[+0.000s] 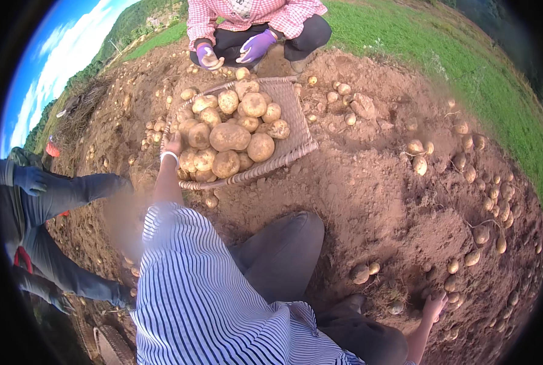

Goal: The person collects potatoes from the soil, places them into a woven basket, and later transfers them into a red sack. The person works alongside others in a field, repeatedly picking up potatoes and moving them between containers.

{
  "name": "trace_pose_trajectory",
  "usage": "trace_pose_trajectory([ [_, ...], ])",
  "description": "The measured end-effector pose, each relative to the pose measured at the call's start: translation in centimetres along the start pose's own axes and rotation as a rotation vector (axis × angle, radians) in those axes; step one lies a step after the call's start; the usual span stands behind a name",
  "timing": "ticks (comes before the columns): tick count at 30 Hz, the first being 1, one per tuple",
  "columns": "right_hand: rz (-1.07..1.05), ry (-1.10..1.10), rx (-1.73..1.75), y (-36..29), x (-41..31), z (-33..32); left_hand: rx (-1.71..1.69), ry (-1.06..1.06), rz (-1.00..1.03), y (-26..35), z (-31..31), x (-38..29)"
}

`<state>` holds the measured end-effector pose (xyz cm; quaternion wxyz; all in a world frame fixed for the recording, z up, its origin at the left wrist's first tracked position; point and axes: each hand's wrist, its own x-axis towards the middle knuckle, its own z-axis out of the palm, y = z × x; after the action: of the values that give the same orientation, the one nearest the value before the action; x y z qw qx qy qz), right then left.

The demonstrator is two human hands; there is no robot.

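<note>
A woven basket heaped with soil-dusted potatoes rests on the ground in front of me. My left hand, with a white bracelet at its wrist, is at the basket's left rim beside the heap; its fingers are partly hidden, so its hold cannot be told. My right hand reaches down to the soil at the lower right, next to some loose potatoes. Whether it grips one of them cannot be made out. Another potato lies to its left.
Opposite, a person in purple gloves squats behind the basket. A second person in blue gloves stands at the left. Potatoes lie scattered over uneven brown soil on the right. A second basket is at the lower left.
</note>
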<state>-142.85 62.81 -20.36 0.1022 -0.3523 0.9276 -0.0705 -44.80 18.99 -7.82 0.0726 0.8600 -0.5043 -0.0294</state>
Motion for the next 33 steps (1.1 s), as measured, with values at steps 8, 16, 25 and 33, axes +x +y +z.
trace_pose_trajectory([
  [8,0.072,-0.399,0.423,-5.6,-1.7,-1.8,1.062,-0.006,0.327,-0.6,-1.7,1.4],
  [16,-0.003,0.348,0.048,-2.7,3.9,-3.5,0.833,0.07,0.284,1.3,0.0,-1.9],
  [25,0.292,-0.18,0.236,-0.4,8.3,-4.9,0.71,0.109,0.24,5.2,1.0,-6.0],
  [33,0.34,-0.178,2.144,-6.0,3.3,-3.4,0.402,0.556,0.472,10.1,-3.5,-12.8],
])
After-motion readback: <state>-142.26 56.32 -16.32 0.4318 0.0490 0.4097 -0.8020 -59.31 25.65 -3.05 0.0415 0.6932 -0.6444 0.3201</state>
